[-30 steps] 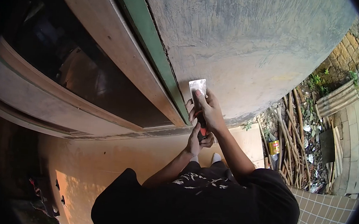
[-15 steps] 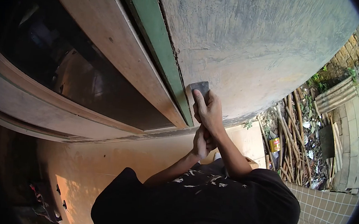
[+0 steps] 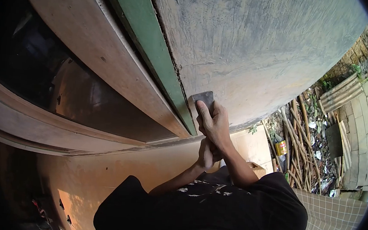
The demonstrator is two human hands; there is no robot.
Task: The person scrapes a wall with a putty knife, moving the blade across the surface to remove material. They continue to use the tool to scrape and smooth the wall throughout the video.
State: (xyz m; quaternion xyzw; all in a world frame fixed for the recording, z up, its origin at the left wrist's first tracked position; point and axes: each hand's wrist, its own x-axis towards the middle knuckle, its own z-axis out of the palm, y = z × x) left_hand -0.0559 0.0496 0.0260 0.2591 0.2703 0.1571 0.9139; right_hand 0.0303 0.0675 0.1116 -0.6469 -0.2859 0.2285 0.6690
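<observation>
My right hand [image 3: 217, 123] is closed on a dark grey, flat rectangular pad [image 3: 204, 100], which looks like sandpaper or a sanding block. The thumb lies along its near face, and the pad is up against the grey plastered wall [image 3: 250, 46], beside the green frame strip [image 3: 145, 36]. Just below the right wrist, my left hand [image 3: 206, 155] is curled shut. Whether it grips the wrist or something else is hidden behind the right forearm.
A wooden window frame [image 3: 90, 42] with dark glass [image 3: 86, 94] stands at left. Tiled floor [image 3: 115, 170] runs below. On the right lie wooden poles [image 3: 296, 141], a yellow can [image 3: 281, 147], corrugated sheet [image 3: 341, 93] and scattered litter. A woven basket [image 3: 257, 169] sits near my right forearm.
Both hands and the dark pad sit slightly lower in the view. The view itself has shifted a little, and the right hand keeps its hold on the pad.
</observation>
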